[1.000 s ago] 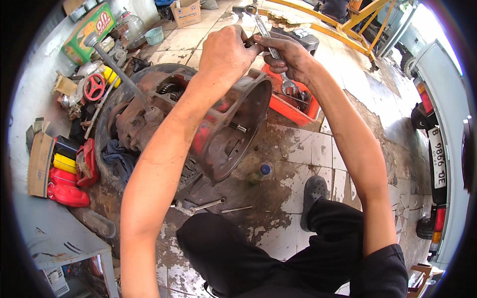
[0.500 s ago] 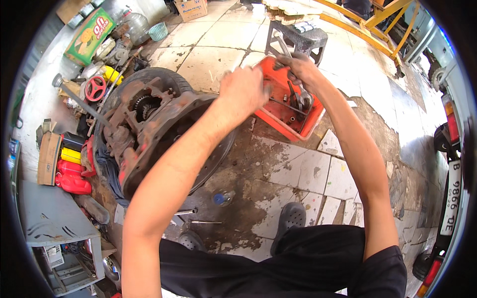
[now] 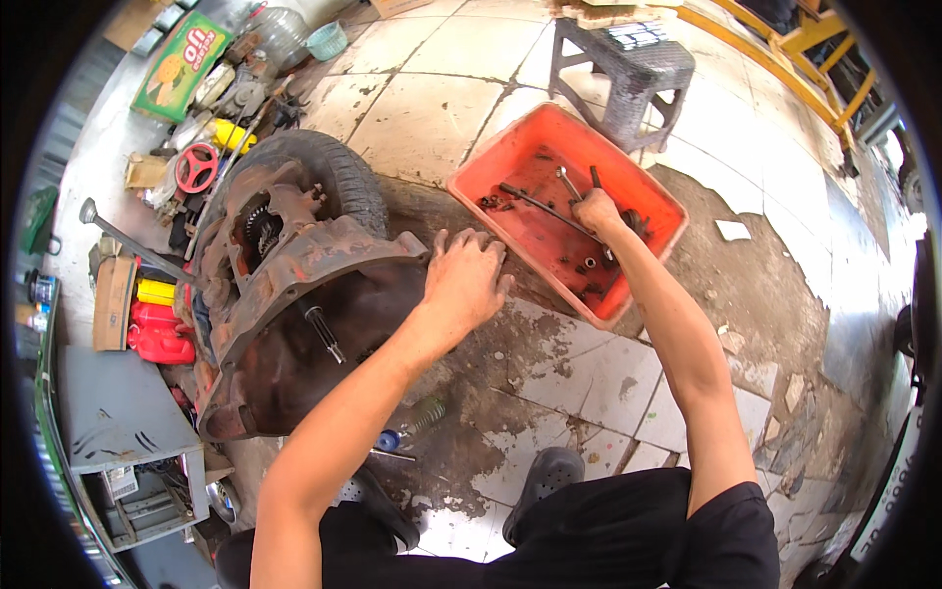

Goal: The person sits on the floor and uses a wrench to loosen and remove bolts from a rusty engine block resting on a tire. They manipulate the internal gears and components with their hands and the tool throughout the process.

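My right hand [image 3: 597, 209] reaches down into a red plastic crate [image 3: 638, 299], its fingers closed round a metal wrench [image 3: 566, 181] whose shiny end sticks out. Beside it a dark handle [image 3: 595, 177] points up; whether I grip that too is hidden. A long metal bar [image 3: 540, 204] and several small dark metal parts lie in the crate. My left hand [image 3: 466, 278] holds nothing, fingers apart, between the crate and the rim of a large rusty gearbox housing [image 3: 334, 250]. A splined shaft [image 3: 324, 336] stands out inside the housing's bell.
The housing rests against a tyre [image 3: 348, 182]. A grey plastic stool [image 3: 628, 79] stands behind the crate. At left are a grey metal cabinet [image 3: 123, 402], a red container [image 3: 160, 334] and heaped parts. A blue-capped bottle [image 3: 391, 439] lies near my feet on broken tiles.
My right hand has gone from above the crate down into it with the wrench. My left hand has drawn back from the crate toward the housing, its fingers spreading. The view has shifted.
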{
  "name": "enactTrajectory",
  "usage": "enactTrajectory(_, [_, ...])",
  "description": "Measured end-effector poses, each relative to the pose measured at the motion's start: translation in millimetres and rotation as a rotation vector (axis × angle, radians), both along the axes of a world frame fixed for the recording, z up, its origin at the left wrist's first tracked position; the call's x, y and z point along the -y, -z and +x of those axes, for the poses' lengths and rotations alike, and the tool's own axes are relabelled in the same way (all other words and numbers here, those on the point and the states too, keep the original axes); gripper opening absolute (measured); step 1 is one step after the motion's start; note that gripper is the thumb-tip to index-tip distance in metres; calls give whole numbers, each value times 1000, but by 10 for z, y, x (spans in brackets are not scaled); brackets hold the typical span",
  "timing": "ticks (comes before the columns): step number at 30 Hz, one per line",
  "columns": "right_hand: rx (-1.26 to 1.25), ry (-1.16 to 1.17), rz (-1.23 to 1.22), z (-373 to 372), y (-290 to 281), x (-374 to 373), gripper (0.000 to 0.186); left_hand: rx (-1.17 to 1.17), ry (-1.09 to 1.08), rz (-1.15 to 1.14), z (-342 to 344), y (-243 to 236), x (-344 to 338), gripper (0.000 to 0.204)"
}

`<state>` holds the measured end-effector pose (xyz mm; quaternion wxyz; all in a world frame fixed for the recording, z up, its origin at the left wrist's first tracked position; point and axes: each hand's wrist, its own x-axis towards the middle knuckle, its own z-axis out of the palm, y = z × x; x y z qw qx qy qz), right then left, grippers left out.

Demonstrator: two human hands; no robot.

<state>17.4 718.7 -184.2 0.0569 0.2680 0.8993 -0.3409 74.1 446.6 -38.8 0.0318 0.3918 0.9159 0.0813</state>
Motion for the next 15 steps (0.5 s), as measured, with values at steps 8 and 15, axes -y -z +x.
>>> enactTrajectory(8, [105, 88, 76, -828, 718, 92, 48, 43, 15, 243, 118, -136, 213, 35])
enactTrajectory(15, [-267, 400, -239, -755, 945, -441, 32, 63, 19, 347, 289, -295, 487, 32])
